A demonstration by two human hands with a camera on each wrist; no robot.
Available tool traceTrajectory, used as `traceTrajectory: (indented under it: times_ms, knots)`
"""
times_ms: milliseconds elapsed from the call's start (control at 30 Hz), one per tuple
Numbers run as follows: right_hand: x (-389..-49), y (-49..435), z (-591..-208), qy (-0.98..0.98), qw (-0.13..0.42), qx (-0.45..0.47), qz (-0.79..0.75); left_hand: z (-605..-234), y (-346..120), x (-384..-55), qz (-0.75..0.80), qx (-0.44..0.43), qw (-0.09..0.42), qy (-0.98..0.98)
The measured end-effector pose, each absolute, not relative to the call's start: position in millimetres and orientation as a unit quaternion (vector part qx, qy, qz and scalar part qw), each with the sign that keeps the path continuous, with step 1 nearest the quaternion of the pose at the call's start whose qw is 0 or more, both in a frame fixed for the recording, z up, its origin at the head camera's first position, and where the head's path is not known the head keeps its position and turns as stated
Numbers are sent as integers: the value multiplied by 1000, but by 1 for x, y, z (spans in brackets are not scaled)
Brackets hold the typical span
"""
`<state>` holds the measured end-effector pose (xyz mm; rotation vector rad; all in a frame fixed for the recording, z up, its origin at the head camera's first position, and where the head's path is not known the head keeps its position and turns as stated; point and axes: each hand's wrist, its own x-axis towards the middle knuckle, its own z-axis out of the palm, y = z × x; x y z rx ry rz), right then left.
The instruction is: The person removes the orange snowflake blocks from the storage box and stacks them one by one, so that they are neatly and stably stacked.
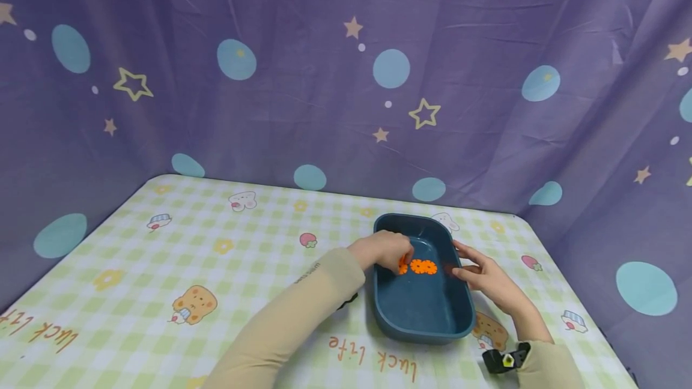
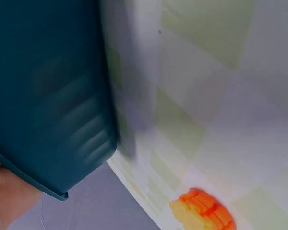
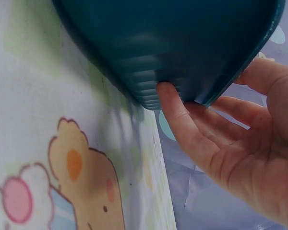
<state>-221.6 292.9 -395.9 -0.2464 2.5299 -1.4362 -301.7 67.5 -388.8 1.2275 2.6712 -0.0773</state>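
A dark teal rectangular box with rounded corners stands on the table. My left hand reaches over its left rim, fingers curled down at an orange flower-shaped piece that they partly cover. Beside that piece, two more orange flower-shaped pieces lie side by side on the box floor. On the opposite side my right hand grips the right rim. The right wrist view shows a finger against the outer wall. The left fingertips are hidden in the left wrist view.
A scalloped orange and yellow piece is on the cloth outside the box in the left wrist view. The checked tablecloth carries printed flowers, strawberries and lettering. A purple curtain hangs behind the table.
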Motion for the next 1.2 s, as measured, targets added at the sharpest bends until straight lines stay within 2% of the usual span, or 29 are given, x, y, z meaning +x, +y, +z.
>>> traceTrajectory:
  times_ms: [367, 600, 900, 1200]
  knots:
    - [-222, 294, -397, 861, 109, -87, -489, -388, 67, -301, -14, 419, 102, 902]
    - [-222, 294, -397, 860, 110, -87, -490, -382, 63, -300, 15, 444, 81, 892]
    - [-222, 294, -396, 863, 111, -82, -486, -379, 60, -301, 51, 450, 87, 887]
    - [-221, 294, -395, 862, 111, -83, -488, -378, 54, -302, 98, 464, 67, 878]
